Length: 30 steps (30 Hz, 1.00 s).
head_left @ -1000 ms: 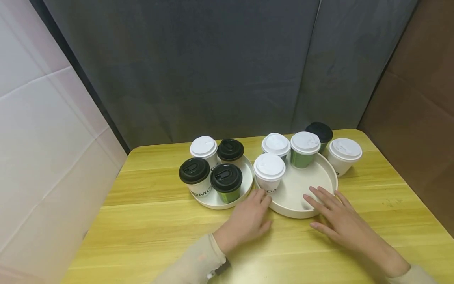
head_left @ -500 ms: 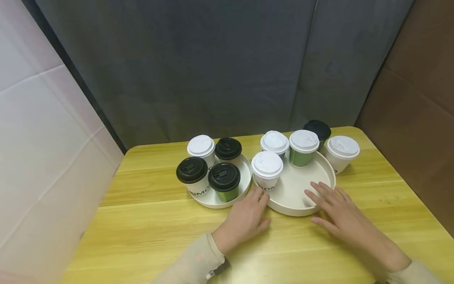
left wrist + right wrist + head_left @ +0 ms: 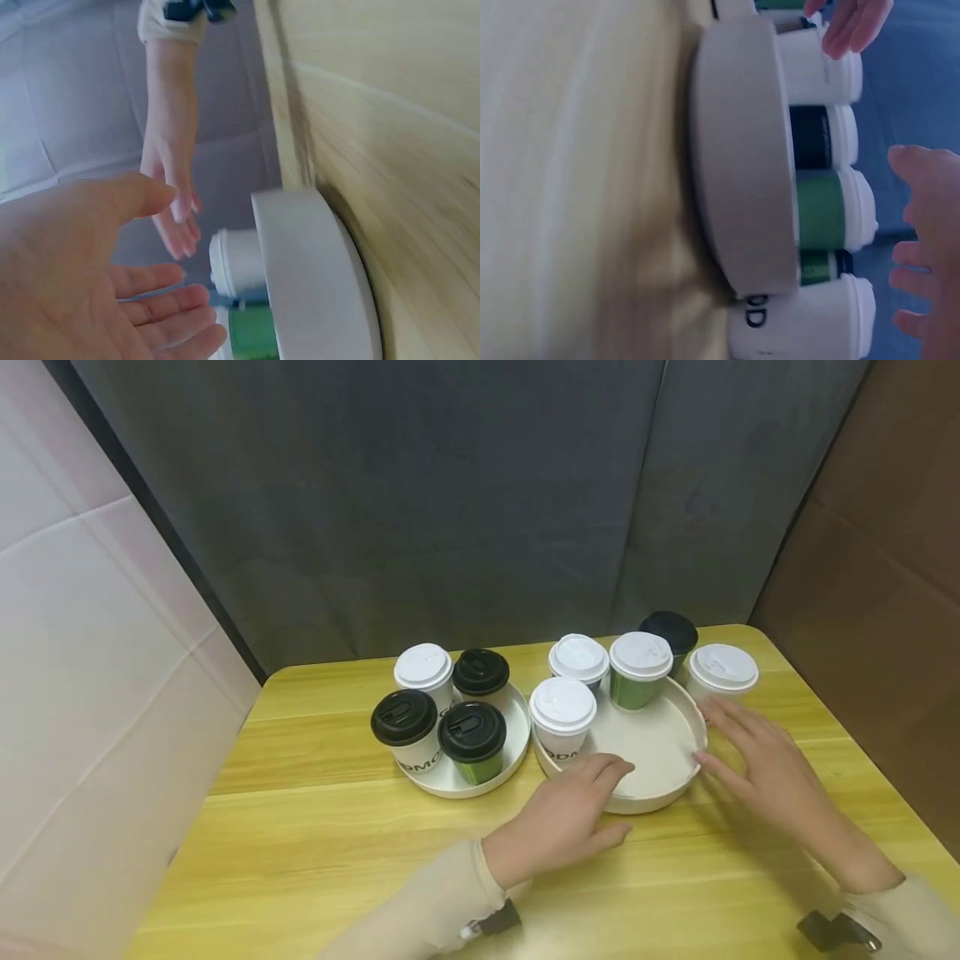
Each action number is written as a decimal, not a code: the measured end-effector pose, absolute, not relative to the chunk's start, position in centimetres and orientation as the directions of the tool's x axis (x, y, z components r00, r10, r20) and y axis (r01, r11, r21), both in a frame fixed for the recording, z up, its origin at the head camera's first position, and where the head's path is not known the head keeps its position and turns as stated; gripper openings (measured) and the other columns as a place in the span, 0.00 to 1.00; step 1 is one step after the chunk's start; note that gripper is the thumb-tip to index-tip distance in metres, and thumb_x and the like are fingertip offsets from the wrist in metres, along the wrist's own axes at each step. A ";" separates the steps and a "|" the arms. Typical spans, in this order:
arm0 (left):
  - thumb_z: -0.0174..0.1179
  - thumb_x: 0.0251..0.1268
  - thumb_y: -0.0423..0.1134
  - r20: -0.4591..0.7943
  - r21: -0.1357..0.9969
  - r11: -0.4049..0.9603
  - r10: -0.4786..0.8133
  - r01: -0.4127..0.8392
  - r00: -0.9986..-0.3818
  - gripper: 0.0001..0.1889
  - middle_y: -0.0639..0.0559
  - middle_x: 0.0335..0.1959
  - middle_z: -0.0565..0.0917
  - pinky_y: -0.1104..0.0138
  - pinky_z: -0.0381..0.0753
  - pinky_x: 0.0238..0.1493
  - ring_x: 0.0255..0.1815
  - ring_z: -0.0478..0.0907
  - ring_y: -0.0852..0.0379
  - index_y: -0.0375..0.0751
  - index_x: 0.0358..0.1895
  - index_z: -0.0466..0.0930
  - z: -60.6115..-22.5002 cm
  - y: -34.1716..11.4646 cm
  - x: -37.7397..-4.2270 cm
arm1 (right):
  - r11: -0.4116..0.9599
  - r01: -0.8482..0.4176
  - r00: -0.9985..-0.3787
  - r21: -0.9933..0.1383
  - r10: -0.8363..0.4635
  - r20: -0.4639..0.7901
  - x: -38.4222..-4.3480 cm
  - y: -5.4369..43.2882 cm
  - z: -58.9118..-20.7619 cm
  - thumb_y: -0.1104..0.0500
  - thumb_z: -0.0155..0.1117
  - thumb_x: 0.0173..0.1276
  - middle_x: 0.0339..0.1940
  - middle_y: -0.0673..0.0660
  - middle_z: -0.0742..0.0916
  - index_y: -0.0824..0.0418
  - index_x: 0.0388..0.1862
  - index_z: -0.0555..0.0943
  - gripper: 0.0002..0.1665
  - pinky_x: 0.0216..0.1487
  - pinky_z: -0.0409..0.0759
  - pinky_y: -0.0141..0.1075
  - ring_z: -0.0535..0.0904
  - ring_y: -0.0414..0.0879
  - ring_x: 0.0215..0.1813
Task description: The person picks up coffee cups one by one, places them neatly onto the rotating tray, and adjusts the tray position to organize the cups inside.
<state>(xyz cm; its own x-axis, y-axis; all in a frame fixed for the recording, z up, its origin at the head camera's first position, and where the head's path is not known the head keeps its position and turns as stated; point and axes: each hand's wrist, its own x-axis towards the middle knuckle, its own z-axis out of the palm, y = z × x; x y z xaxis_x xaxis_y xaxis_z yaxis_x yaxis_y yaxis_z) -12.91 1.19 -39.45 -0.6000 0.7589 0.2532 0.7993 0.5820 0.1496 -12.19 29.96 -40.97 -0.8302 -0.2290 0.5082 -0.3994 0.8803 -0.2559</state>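
Note:
My right hand [image 3: 772, 768] reaches past the right rim of the larger cream round tray [image 3: 652, 764]. Its fingertips overlap a white paper cup with a white lid [image 3: 723, 668], which stands on the table just outside that tray. In the right wrist view, the fingers are spread and a gap shows between them and this cup [image 3: 802, 322]. My left hand [image 3: 566, 818] hovers at the tray's front rim, fingers extended and holding nothing. Near it, inside the tray, stands a white lettered cup [image 3: 562, 710]. A green cup with white lid [image 3: 637, 672] and a dark white-lidded cup [image 3: 579, 658] stand behind.
A smaller round tray [image 3: 517, 739] to the left carries several lidded cups, among them a green one with black lid [image 3: 474, 739]. Behind the larger tray stands a black-lidded cup [image 3: 670, 631]. A dark cloth [image 3: 450, 510] rises behind the wooden table [image 3: 315, 860].
My right hand has moved from over the tray outward to the right and forward, to the white cup there. My left hand has shifted right along the tray's front rim. The cups stay put.

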 end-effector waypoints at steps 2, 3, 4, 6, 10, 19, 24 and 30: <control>0.60 0.66 0.54 0.237 0.242 0.562 0.756 0.791 -0.610 0.33 0.53 0.66 0.75 0.68 0.77 0.65 0.66 0.74 0.58 0.45 0.70 0.65 -39.0 2.1 -13.1 | 0.884 -0.375 -0.835 -0.280 -0.190 0.517 -12.6 30.4 -40.4 0.53 0.72 0.61 0.72 0.63 0.75 0.53 0.73 0.70 0.40 0.62 0.67 0.65 0.72 0.69 0.66; 0.60 0.67 0.53 0.233 0.286 0.554 0.751 0.782 -0.617 0.32 0.54 0.66 0.75 0.68 0.76 0.66 0.67 0.74 0.59 0.46 0.70 0.65 -38.8 2.7 -13.3 | 0.887 -0.362 -0.838 -0.288 -0.174 0.518 -12.8 30.5 -40.2 0.53 0.72 0.61 0.71 0.63 0.75 0.54 0.72 0.70 0.40 0.62 0.67 0.65 0.72 0.69 0.66; 0.59 0.68 0.53 0.230 0.328 0.548 0.743 0.769 -0.628 0.31 0.54 0.66 0.75 0.69 0.75 0.67 0.67 0.74 0.60 0.46 0.70 0.65 -38.6 3.2 -13.5 | 0.889 -0.349 -0.841 -0.295 -0.159 0.517 -13.0 30.6 -39.9 0.54 0.72 0.60 0.71 0.64 0.75 0.54 0.72 0.71 0.40 0.62 0.67 0.65 0.71 0.69 0.66; 0.57 0.69 0.52 0.225 0.408 0.537 0.725 0.738 -0.651 0.30 0.55 0.67 0.76 0.70 0.74 0.67 0.68 0.74 0.61 0.47 0.71 0.65 -38.2 4.2 -13.8 | 0.893 -0.325 -0.850 -0.311 -0.132 0.509 -13.5 31.0 -39.5 0.53 0.72 0.61 0.71 0.65 0.74 0.55 0.72 0.70 0.40 0.62 0.68 0.66 0.71 0.69 0.67; 0.55 0.70 0.50 0.193 0.575 0.496 0.691 0.651 -0.697 0.30 0.54 0.69 0.74 0.73 0.73 0.67 0.69 0.73 0.62 0.47 0.72 0.64 -37.7 6.2 -14.6 | 0.896 -0.274 -0.875 -0.350 -0.081 0.477 -14.2 31.6 -38.9 0.53 0.70 0.64 0.73 0.68 0.72 0.55 0.74 0.67 0.41 0.60 0.68 0.69 0.69 0.71 0.69; 0.56 0.67 0.49 0.074 0.745 0.469 0.650 0.475 -0.757 0.36 0.52 0.75 0.67 0.75 0.68 0.70 0.74 0.67 0.61 0.45 0.77 0.57 -37.6 10.9 -16.1 | 0.887 -0.251 -0.880 -0.388 -0.041 0.474 -16.4 32.7 -38.5 0.55 0.69 0.64 0.72 0.74 0.70 0.63 0.73 0.66 0.41 0.62 0.65 0.70 0.67 0.75 0.67; 0.56 0.66 0.51 0.032 0.710 0.524 0.643 0.470 -0.765 0.38 0.53 0.76 0.65 0.75 0.63 0.73 0.76 0.62 0.62 0.44 0.77 0.56 -37.7 13.1 -17.2 | 0.876 -0.216 -0.902 -0.430 -0.010 0.432 -17.7 33.3 -38.6 0.52 0.69 0.65 0.73 0.75 0.68 0.64 0.74 0.64 0.43 0.66 0.61 0.70 0.64 0.75 0.71; 0.58 0.63 0.51 0.020 0.679 0.566 0.622 0.467 -0.783 0.41 0.49 0.75 0.66 0.76 0.65 0.72 0.75 0.64 0.60 0.39 0.77 0.55 -38.0 14.9 -18.9 | 0.874 -0.192 -0.924 -0.447 -0.007 0.383 -18.9 33.8 -39.1 0.48 0.67 0.67 0.75 0.75 0.65 0.66 0.76 0.61 0.46 0.66 0.60 0.71 0.61 0.74 0.73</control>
<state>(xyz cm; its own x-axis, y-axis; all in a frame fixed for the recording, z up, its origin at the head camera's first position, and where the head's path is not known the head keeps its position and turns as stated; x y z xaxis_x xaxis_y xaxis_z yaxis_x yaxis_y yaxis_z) -18.87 14.89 -37.95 -0.7829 0.6219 0.0200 0.4670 0.5660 0.6794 -18.89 33.82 -39.06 -0.9237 -0.0066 0.3831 -0.1918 0.8736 -0.4473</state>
